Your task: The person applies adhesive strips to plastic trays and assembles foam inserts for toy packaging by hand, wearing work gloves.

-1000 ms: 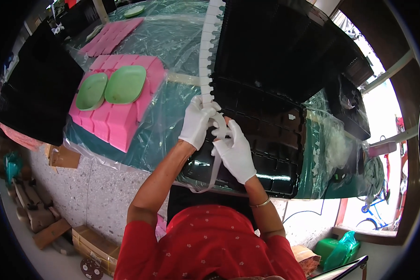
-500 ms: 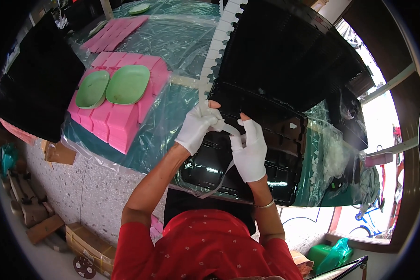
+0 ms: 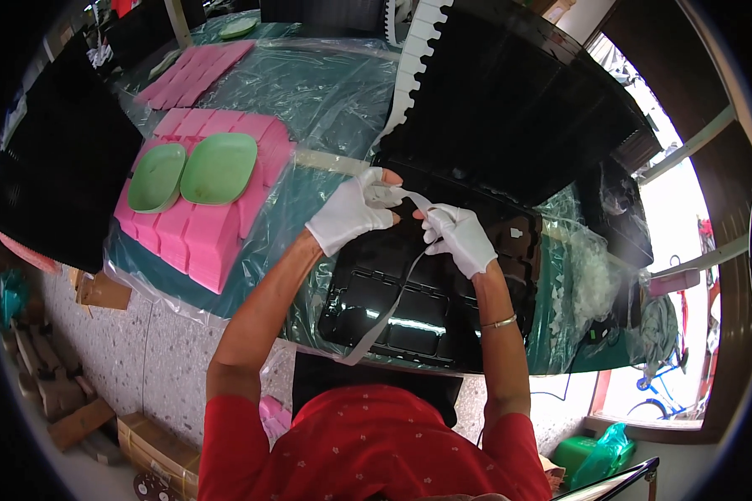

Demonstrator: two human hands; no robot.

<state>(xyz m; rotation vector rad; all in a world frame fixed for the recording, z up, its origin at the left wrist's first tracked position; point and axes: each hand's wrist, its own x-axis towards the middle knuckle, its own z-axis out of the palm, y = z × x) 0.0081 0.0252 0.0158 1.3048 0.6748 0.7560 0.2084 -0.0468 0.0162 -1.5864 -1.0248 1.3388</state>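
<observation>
A thin, pale grey strip [image 3: 399,292] runs between my hands, its lower length trailing down across a glossy black moulded plastic panel [image 3: 510,250] to the table's near edge. My left hand [image 3: 351,212], in a white glove with bare fingertips, is closed on the strip above the panel's left side. Just to the right, my right hand [image 3: 463,239], gloved the same way, pinches the strip with fingers bent together. Only a short piece of strip spans the gap between the hands. The exact grip of the left fingers is partly hidden.
A large black panel [image 3: 518,100] stands upright behind, with a white notched strip [image 3: 418,63] along its left edge. Left on the plastic-covered table lie stacked pink foam sheets [image 3: 200,238] bearing two green dishes [image 3: 219,169]. Cardboard boxes [image 3: 159,451] are on the floor.
My right hand has moved up and right and turned, its fingers now pointing left. The strip's loop between my hands has become a short, straighter span.
</observation>
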